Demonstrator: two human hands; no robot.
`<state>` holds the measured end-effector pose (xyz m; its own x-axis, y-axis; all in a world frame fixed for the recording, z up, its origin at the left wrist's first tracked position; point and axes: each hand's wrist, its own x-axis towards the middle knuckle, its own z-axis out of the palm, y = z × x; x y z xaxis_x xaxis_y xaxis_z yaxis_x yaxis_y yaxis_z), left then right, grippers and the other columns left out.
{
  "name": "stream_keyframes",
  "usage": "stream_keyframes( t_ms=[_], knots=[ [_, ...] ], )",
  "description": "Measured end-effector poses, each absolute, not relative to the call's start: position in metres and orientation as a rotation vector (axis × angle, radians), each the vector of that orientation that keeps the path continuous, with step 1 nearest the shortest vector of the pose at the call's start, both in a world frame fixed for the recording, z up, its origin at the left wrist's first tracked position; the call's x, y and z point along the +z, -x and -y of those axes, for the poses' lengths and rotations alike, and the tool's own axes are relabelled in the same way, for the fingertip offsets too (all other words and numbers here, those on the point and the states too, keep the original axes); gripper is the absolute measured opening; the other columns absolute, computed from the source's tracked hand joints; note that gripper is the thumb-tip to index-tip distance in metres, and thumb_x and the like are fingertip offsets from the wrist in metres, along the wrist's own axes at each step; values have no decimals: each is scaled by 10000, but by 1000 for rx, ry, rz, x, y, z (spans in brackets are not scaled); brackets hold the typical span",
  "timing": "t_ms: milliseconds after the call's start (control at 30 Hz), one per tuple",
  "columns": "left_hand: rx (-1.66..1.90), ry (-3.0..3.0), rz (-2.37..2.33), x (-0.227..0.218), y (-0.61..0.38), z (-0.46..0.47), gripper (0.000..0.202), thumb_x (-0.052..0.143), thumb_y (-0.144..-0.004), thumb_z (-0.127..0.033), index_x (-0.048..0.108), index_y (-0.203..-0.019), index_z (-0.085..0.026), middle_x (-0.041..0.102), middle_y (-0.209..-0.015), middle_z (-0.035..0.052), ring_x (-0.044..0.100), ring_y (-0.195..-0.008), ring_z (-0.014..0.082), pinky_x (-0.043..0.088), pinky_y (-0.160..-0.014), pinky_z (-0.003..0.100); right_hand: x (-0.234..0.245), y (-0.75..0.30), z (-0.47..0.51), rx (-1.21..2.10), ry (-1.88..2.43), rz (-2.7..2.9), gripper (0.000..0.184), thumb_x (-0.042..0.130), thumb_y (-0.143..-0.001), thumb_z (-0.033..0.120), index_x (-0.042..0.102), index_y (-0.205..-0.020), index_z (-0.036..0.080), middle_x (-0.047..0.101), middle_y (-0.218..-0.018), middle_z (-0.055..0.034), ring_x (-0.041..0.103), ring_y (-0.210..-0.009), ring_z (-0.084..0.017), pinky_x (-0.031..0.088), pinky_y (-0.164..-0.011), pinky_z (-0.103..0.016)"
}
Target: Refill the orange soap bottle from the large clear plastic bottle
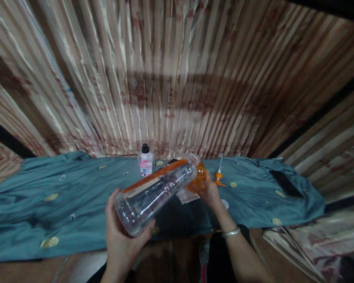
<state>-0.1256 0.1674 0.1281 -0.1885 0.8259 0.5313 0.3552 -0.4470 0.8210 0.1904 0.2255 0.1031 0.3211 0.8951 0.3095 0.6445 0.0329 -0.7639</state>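
Note:
My left hand (122, 236) grips the base of a large clear plastic bottle (153, 192) with an orange and white label. The bottle is tipped over, its mouth pointing up and right. Its mouth meets a small orange bottle (198, 175) that my right hand (209, 192) holds from below. A silver bangle (230, 232) sits on my right wrist. Both hands hover over a teal cloth (61, 200) with gold round motifs. Whether liquid flows between the bottles cannot be seen.
A small white bottle with a black cap (145, 160) stands behind the hands by the striped curtain (177, 78). An orange pump nozzle with a tube (218, 173) lies to the right. A black phone (284, 182) rests on the cloth at far right.

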Motion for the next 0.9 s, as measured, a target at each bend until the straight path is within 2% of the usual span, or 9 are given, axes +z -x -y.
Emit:
stream_keyframes(
  t_ms=[167, 300, 400, 500, 700, 900],
  knots=[
    [1670, -1744, -1348, 130, 127, -167, 1060, 954, -680, -365, 428, -1595, -268, 606, -1450, 131, 708, -1214, 299, 618, -1015, 406, 100, -190, -226, 346, 1706, 1385, 754, 836, -763, 390, 559, -1441, 211, 807, -1220, -120, 799, -1107, -351, 659, -943, -466],
    [1670, -1720, -1364, 125, 128, -167, 1057, 955, -674, -383, 438, -1588, -261, 582, -1499, 145, 674, -1299, 328, 575, -1099, 458, 96, -190, -228, 338, 1688, 1377, 756, 836, -762, 408, 560, -1436, 202, 797, -1242, -126, 794, -1114, -354, 661, -945, -476],
    [1673, -1709, -1393, 122, 128, -168, 1032, 963, -655, -384, 479, -1556, -240, 570, -1521, 159, 612, -1395, 369, 491, -1195, 523, 93, -191, -229, 326, 1686, 1367, 761, 839, -753, 410, 564, -1431, 201, 804, -1210, -122, 801, -1088, -352, 668, -922, -460],
    [1692, -1717, -1400, 122, 129, -169, 1013, 967, -641, -405, 508, -1527, -227, 580, -1509, 165, 591, -1420, 390, 438, -1232, 566, 94, -192, -229, 328, 1677, 1389, 763, 835, -753, 417, 558, -1435, 215, 804, -1216, -113, 799, -1096, -352, 667, -926, -471],
    [1671, -1778, -1399, 122, 130, -168, 982, 949, -682, -383, 492, -1540, -243, 593, -1501, 155, 608, -1410, 377, 460, -1217, 553, 97, -192, -228, 357, 1702, 1370, 786, 830, -745, 425, 546, -1441, 194, 803, -1225, -138, 796, -1112, -367, 656, -956, -496],
    [1675, -1832, -1400, 123, 132, -168, 1005, 939, -700, -393, 464, -1573, -246, 576, -1517, 160, 624, -1385, 369, 497, -1185, 552, 93, -192, -229, 330, 1685, 1383, 764, 826, -752, 403, 545, -1440, 225, 808, -1207, -113, 801, -1091, -358, 661, -932, -484]
  ],
)
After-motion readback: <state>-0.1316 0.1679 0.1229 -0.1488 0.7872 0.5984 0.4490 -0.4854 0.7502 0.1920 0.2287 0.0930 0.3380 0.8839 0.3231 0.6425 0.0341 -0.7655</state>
